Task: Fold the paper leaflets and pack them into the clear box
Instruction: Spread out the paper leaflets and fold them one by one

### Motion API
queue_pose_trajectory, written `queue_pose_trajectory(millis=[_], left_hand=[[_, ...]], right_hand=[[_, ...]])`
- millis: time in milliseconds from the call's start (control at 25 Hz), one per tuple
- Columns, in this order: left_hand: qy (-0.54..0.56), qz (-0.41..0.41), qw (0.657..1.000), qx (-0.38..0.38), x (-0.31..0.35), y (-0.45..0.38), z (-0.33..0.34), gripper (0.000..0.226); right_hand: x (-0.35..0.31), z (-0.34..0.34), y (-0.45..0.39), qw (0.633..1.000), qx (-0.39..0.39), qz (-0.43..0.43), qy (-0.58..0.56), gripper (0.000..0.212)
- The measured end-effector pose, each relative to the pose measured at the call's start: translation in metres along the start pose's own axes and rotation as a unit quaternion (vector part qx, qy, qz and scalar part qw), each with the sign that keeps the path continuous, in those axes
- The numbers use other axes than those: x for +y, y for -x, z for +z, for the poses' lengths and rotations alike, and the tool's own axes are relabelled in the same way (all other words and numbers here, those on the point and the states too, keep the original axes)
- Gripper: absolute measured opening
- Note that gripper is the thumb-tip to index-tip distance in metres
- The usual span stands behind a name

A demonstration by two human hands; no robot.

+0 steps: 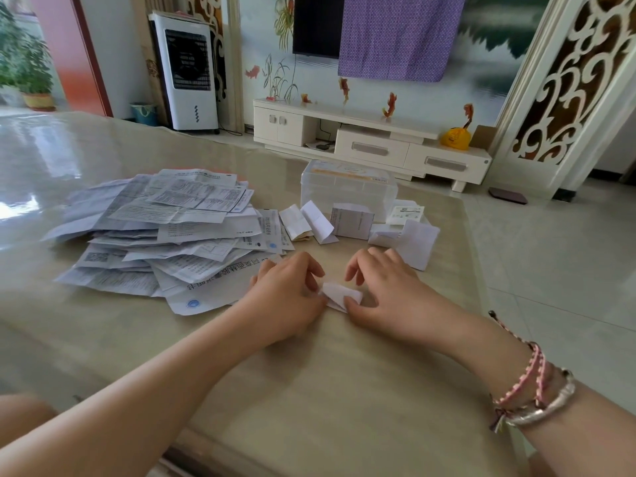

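Observation:
A small folded white leaflet (340, 295) lies on the beige table (309, 390) between my hands. My left hand (287, 294) pinches its left end with curled fingers. My right hand (382, 294) holds its right end, thumb on the paper and fingers arched over it. A big heap of unfolded printed leaflets (165, 232) spreads on the left. Several folded leaflets (351, 222) lie in a row in front of the clear box (347, 184), which stands with its lid on at the far middle of the table.
The table's right edge runs close past the folded leaflets. Beyond the table are a white TV cabinet (371, 139), an air cooler (187, 70) and a carved partition (568, 80). My right wrist wears bracelets (530, 390).

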State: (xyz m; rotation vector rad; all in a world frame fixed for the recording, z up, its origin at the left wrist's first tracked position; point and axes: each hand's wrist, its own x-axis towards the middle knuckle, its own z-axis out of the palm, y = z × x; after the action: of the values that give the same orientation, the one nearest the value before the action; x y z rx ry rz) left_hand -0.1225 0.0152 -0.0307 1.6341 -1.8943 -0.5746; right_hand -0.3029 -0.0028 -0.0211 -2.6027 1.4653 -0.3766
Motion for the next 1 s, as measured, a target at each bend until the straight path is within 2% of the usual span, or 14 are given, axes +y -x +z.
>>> queue_pose_trajectory(millis=[240, 360, 600, 1000], left_hand=[[0.037, 0.051, 0.997, 0.041, 0.003, 0.0, 0.001, 0.004], [-0.007, 0.072, 0.997, 0.03, 0.004, 0.002, 0.008, 0.003], [-0.046, 0.07, 0.996, 0.024, 0.003, 0.002, 0.011, 0.005], [-0.046, 0.056, 0.997, 0.01, 0.001, 0.003, 0.01, 0.007]], right_hand=[[0.0, 0.001, 0.002, 1.0, 0.01, -0.012, -0.023, 0.025], [0.005, -0.002, 0.003, 0.998, -0.009, -0.008, -0.054, 0.031], [0.019, -0.007, 0.007, 0.998, -0.009, -0.001, -0.067, 0.034], [0.021, -0.006, 0.002, 0.998, -0.001, 0.015, -0.067, 0.026]])
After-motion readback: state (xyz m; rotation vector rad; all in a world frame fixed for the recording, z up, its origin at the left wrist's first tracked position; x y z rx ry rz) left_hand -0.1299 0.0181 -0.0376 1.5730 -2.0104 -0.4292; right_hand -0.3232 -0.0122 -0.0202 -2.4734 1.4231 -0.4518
